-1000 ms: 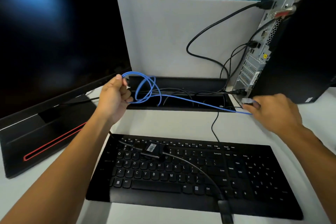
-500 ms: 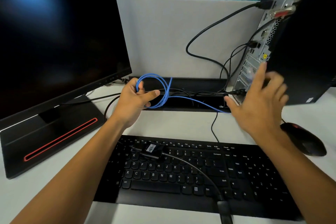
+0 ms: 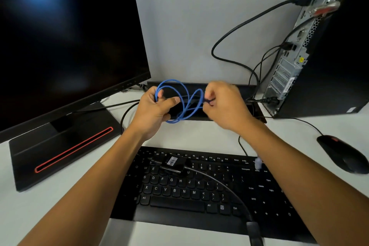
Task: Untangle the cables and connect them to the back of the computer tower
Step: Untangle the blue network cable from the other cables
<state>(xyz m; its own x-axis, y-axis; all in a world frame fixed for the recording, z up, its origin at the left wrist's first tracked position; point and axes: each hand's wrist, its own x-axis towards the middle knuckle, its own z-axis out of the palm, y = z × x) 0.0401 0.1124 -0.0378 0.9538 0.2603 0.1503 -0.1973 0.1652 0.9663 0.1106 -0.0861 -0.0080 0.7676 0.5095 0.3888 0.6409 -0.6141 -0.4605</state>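
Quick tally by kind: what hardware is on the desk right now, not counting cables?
Monitor: 1
Computer tower: 1
Keyboard: 1
Mouse: 1
Total: 4

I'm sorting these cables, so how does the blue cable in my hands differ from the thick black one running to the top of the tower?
The blue cable is thin, looped and held off the desk; the black cable is thicker and hangs in one long curve. The black one is plugged into the tower; the blue one is not. Both are flexible.
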